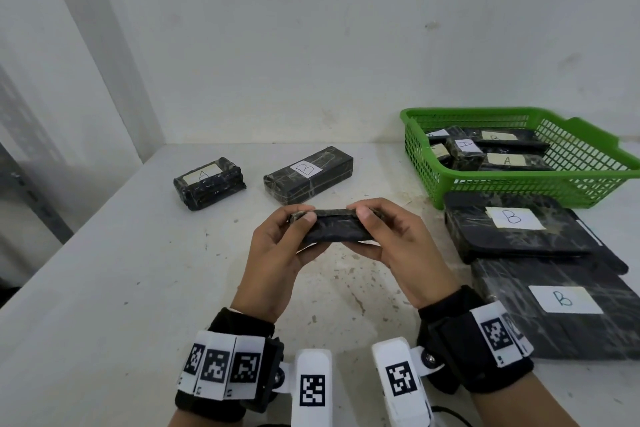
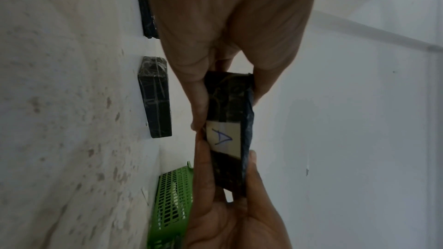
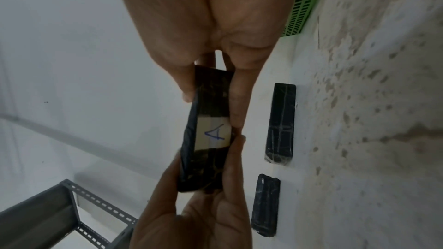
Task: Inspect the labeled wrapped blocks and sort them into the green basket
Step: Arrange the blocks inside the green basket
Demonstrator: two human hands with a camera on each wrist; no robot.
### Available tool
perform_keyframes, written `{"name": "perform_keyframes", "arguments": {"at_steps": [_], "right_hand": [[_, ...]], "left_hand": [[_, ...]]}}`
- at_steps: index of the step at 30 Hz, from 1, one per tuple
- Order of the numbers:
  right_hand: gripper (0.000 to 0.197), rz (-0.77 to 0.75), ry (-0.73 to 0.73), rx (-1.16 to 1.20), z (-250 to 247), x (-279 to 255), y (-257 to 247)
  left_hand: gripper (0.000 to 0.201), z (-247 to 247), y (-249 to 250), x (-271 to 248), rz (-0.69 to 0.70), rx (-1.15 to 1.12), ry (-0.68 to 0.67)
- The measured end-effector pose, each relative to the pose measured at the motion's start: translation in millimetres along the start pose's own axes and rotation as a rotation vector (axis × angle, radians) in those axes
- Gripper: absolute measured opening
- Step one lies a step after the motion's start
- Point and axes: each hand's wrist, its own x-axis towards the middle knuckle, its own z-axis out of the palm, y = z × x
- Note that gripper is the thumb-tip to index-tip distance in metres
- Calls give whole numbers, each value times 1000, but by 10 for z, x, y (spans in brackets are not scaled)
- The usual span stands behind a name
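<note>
Both hands hold one black wrapped block [image 1: 334, 230] level above the middle of the white table [image 1: 138, 288]. My left hand [image 1: 304, 232] grips its left end, thumb on top and fingers under it. My right hand [image 1: 363, 232] grips the right end the same way. The block's white label reads A [image 2: 223, 136] and faces away from my head; it shows in both wrist views [image 3: 213, 133]. The green basket [image 1: 422, 163] stands at the back right and holds several wrapped blocks labelled A and B.
On the table behind my hands lie a short block marked A [image 1: 209, 182] and a longer one marked B [image 1: 308, 175]. Two large flat B blocks [image 1: 512, 229] [image 1: 561, 305] lie in front of the basket. A grey metal rack [image 3: 72, 205] stands to the left.
</note>
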Motion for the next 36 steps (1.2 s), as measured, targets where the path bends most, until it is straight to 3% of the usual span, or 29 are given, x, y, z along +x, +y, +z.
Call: {"name": "perform_keyframes", "arguments": {"at_steps": [4, 12, 20, 22, 27, 30, 31, 33, 36], "right_hand": [[16, -40, 36, -4, -33, 6, -6], [31, 5, -4, 78, -13, 6, -31], [25, -38, -3, -5, -44, 0, -21], [30, -39, -8, 30, -57, -1, -33], [57, 32, -28, 223, -34, -1, -105], [77, 126, 19, 272, -35, 24, -93], [77, 147, 26, 254, -31, 26, -91], [55, 142, 24, 193, -27, 25, -88], [32, 81, 47, 154, -29, 12, -85]], "left_hand": [[31, 29, 7, -15, -9, -32, -45], [29, 9, -9, 10, 3, -27, -2], [53, 41, 25, 19, -149, -100, 55], [43, 21, 18, 33, -171, -90, 70], [27, -29, 9, 47, -74, -84, 107], [31, -42, 17, 47, -22, -75, 104], [36, -42, 22, 42, -8, -71, 97], [47, -33, 38, 28, 4, -73, 73], [45, -35, 44, 13, 9, -88, 7]]}}
